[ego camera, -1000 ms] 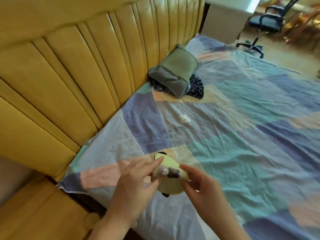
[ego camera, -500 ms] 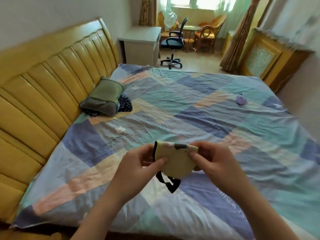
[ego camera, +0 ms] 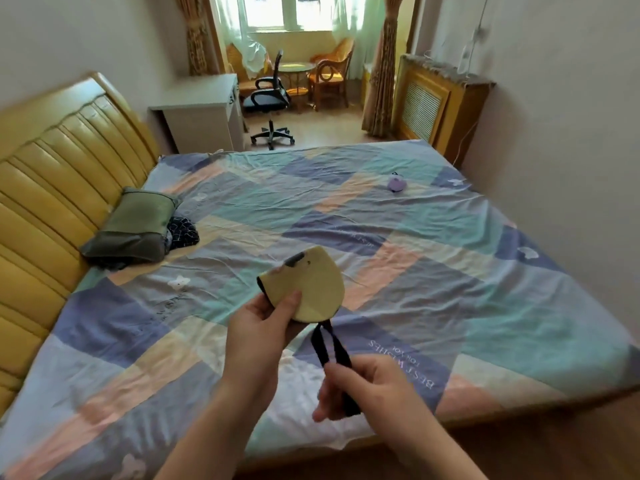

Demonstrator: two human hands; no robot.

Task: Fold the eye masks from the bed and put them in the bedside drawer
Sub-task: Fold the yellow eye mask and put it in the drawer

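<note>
A yellow eye mask [ego camera: 310, 286], folded in half, is held up over the bed [ego camera: 433, 271] by my left hand [ego camera: 266, 327], thumb pressed on its lower edge. Its black strap [ego camera: 327, 348] hangs down and runs into my right hand [ego camera: 360, 393], which pinches the strap's loop below the mask. A second, purple eye mask [ego camera: 397, 183] lies far off on the patchwork sheet, toward the far right side of the bed. No drawer is in view.
A green pillow [ego camera: 133, 226] and a dark checked cloth [ego camera: 181, 230] lie against the yellow padded headboard [ego camera: 52, 188]. Beyond the bed stand a white desk [ego camera: 201, 112], an office chair [ego camera: 270, 98] and a wooden radiator cover [ego camera: 440, 105].
My view has lifted from the headboard side to the whole bed. My right hand left the mask's edge and dropped to grip the black strap; my left hand alone holds the folded mask.
</note>
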